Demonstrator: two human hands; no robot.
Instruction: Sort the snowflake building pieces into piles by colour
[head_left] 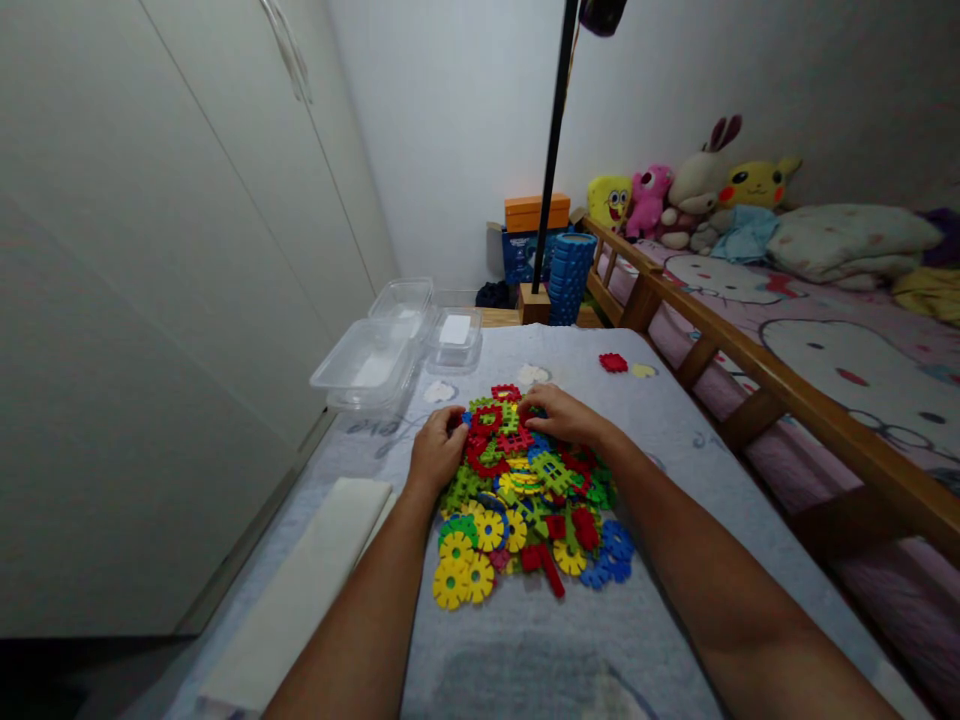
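A heap of plastic building pieces [517, 480] lies on the cloth-covered table in front of me, mixing red, green, yellow and blue. Toothed yellow discs [451, 583] and blue flower-shaped discs [616, 545] lie along its near edge. At the heap's far left side rests my left hand [438, 452], fingers curved and apart from the thumb, touching the outer pieces. My right hand [561, 412] reaches over the far right side, its bent fingers spread against red and green pieces. Neither hand visibly grips a piece; some fingertips are hidden.
Clear plastic boxes [367, 358] stand at the back left, with a smaller lidded box [456, 335] beside them. A folded white cloth [307, 590] lies near my left forearm. One red piece [613, 363] sits apart at back right. A wooden bed rail [720, 355] borders the right.
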